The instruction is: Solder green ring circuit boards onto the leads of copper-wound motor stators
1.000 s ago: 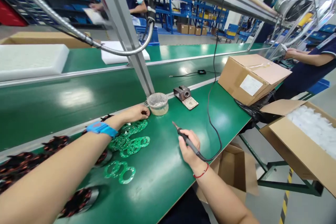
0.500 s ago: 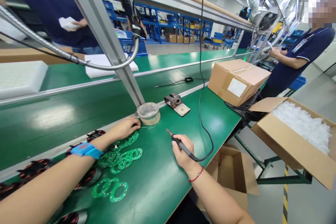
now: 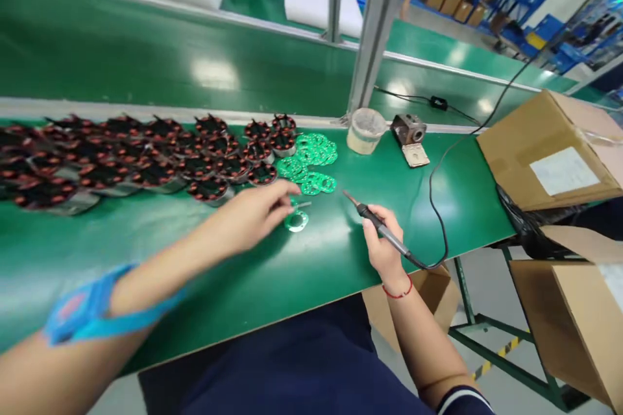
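Nearest, the left hand (image 3: 256, 211) reaches across the green bench top (image 3: 302, 272) with a blue wrist strap (image 3: 92, 311) on the forearm; its fingers pinch a thin silvery wire (image 3: 300, 205), and the motion blur hides how tightly. Just at 5 o'clock of those fingertips lies a single green ring-shaped circuit board (image 3: 296, 221), flat on the mat, a pale green annulus with a round hole in the middle. At 3 o'clock of it, the right hand (image 3: 383, 243) is closed around a black soldering iron (image 3: 377, 227), held like a pen with the metal tip pointing to 10 o'clock and its black cord (image 3: 440, 207) looping away to 1 o'clock. Farther off, at 12 o'clock of the single board, a loose heap of green ring boards (image 3: 311, 162) lies overlapping. At 9 o'clock of the heap, rows of dark wound stators (image 3: 146, 155) with copper-red coils cover the mat. Beyond, near the metal post, stand a round tub (image 3: 365, 130) and a brown iron stand (image 3: 411, 136).
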Available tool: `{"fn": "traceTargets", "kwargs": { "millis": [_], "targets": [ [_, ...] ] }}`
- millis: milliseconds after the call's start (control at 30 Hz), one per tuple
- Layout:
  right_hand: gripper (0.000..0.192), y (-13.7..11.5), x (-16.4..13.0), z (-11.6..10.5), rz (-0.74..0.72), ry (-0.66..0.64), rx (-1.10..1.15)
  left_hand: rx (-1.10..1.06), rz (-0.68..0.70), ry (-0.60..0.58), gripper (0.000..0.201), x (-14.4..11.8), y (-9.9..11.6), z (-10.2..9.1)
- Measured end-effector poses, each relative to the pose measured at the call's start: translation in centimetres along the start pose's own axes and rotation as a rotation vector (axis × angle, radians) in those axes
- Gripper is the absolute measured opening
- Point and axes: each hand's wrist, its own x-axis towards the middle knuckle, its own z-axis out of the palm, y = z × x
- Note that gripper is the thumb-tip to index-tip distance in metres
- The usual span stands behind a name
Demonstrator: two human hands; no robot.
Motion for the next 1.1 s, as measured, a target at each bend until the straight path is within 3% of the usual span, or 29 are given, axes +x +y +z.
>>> {"fn": "traceTargets", "kwargs": {
  "millis": [100, 233, 367, 600, 867, 1100],
  "targets": [
    [0.018, -2.3, -0.9, 0.7, 0.016, -0.143, 0.041, 0.132, 0.045, 0.147, 0.026, -5.6, 1.8, 3.7],
    [0.015, -3.8, -0.9, 1.7, 0.004, -0.236, 0.091, 0.48, 0.07, 0.334, 0.031, -8.1, 2.6, 6.0],
    [0.015, -3.9, -1.1, 2.4, 0.02, -0.294, 0.122, 0.618, 0.049, 0.382, 0.033, -8.1, 2.2, 5.8],
    [0.012, -3.8, -1.5, 2.1, 0.045, -0.338, 0.129, 0.674, 0.077, 0.337, 0.035, -7.7, 2.7, 5.2],
    [0.011, -4.0, -1.3, 2.1, 0.038, -0.41, 0.13, 0.696, 0.014, 0.293, 0.036, -7.3, 3.3, 5.0],
    [0.01, -4.3, -1.1, 2.3, 0.002, -0.39, 0.131, 0.64, -0.028, 0.306, 0.038, -6.7, 3.8, 4.9]
  ]
}}
